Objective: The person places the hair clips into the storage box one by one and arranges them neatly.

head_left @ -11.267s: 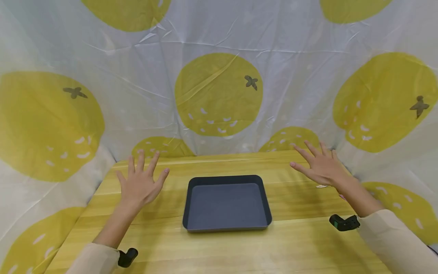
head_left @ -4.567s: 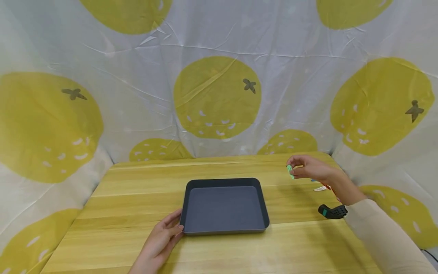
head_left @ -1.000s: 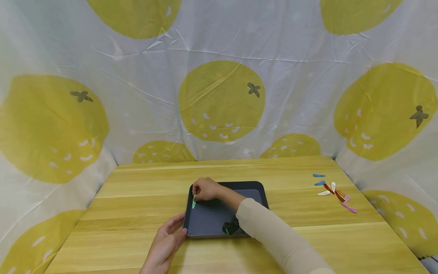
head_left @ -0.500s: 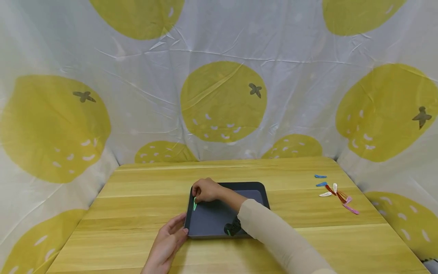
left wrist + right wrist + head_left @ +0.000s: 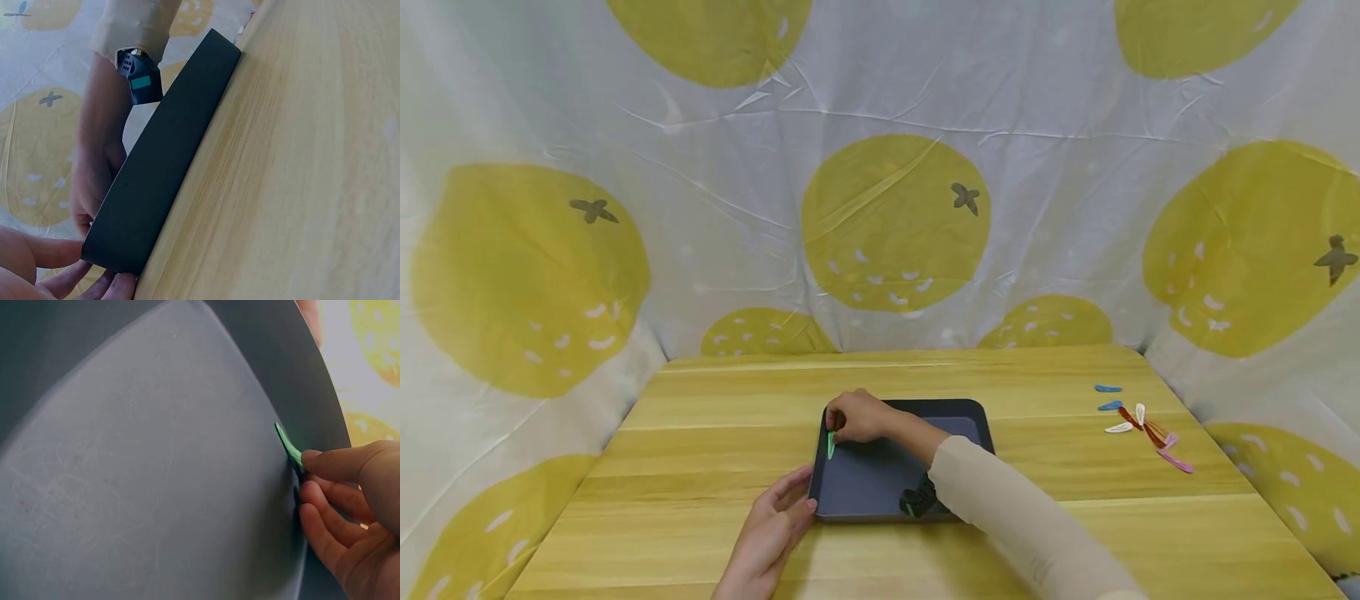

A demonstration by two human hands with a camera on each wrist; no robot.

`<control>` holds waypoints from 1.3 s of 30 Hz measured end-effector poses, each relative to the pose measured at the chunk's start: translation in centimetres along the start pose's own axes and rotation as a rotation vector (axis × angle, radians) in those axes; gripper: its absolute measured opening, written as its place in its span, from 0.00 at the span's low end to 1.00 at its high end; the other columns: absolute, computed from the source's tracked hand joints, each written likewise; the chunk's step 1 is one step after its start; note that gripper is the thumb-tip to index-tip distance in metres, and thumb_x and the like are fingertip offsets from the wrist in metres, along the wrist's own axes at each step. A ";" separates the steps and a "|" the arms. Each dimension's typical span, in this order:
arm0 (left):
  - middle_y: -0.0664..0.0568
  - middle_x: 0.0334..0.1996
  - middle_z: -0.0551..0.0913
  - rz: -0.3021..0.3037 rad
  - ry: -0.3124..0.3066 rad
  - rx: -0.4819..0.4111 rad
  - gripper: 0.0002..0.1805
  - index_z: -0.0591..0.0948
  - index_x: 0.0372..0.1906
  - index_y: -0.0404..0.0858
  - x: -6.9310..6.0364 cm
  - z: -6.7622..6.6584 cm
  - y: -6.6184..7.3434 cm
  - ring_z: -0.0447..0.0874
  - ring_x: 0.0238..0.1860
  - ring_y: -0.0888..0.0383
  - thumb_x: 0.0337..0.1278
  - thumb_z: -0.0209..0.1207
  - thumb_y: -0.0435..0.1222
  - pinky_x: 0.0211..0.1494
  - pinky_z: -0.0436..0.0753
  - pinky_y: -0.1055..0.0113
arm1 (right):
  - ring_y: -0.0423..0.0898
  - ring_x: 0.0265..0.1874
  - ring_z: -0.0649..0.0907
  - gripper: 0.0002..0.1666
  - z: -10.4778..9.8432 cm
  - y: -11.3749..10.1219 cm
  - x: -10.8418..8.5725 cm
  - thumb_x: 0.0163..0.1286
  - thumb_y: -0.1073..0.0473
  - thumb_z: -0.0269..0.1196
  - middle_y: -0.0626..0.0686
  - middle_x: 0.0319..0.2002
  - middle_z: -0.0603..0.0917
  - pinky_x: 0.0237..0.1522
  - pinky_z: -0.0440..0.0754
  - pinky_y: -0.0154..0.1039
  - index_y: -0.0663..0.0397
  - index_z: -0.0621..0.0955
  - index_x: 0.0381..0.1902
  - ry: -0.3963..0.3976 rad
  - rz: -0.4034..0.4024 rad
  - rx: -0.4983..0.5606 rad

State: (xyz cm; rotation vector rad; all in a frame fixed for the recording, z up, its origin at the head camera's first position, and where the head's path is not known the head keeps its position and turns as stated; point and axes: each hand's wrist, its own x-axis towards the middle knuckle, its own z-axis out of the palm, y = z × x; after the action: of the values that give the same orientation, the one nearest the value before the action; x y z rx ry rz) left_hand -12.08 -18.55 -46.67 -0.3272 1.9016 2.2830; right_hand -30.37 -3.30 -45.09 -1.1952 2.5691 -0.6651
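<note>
A dark baking tray [image 5: 872, 487] lies on the wooden table. My left hand [image 5: 767, 533] grips its near left corner, the thumb at the rim and the other fingers against the outside. Inside the tray, by its left wall, my right hand [image 5: 859, 415] pinches a green snap hair clip [image 5: 831, 447] between thumb and fingers. The right wrist view shows the clip [image 5: 287, 445] with its narrow end pointing away from the fingertips, close to the tray floor [image 5: 150, 462]; whether it touches cannot be told. My right forearm covers part of the tray.
Several more hair clips lie loosely grouped at the table's right side: blue [image 5: 1108, 388], white [image 5: 1118, 427], red, orange and pink [image 5: 1175, 462]. A curtain [image 5: 895, 221] printed with yellow fruit hangs behind the table [image 5: 685, 450] and along both sides.
Both hands were spread above the table at first. Later the left took the tray's corner and the right carried the green clip from the right side into the tray. The last second shows hardly any motion.
</note>
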 end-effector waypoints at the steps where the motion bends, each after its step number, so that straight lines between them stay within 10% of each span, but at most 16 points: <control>1: 0.23 0.74 0.57 -0.001 0.000 0.001 0.33 0.59 0.77 0.25 0.0 0.0 0.0 0.64 0.72 0.36 0.70 0.51 0.20 0.72 0.66 0.41 | 0.35 0.32 0.81 0.06 0.0 0.0 0.0 0.66 0.62 0.74 0.41 0.32 0.84 0.36 0.79 0.29 0.49 0.85 0.38 -0.001 -0.003 -0.007; 39: 0.22 0.74 0.56 0.020 -0.008 0.016 0.33 0.58 0.77 0.24 0.0 -0.1 -0.1 0.64 0.72 0.35 0.70 0.51 0.20 0.73 0.65 0.41 | 0.39 0.40 0.85 0.14 -6.2 3.0 -6.2 0.67 0.63 0.73 0.47 0.38 0.86 0.44 0.82 0.33 0.63 0.85 0.47 -0.069 -0.138 0.119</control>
State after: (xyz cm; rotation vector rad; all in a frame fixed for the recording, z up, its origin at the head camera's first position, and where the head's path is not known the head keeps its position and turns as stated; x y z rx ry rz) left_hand -12.04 -18.59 -46.78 -0.2977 1.9271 2.2773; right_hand -30.80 5.03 -41.06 -1.3406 2.3714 -0.7789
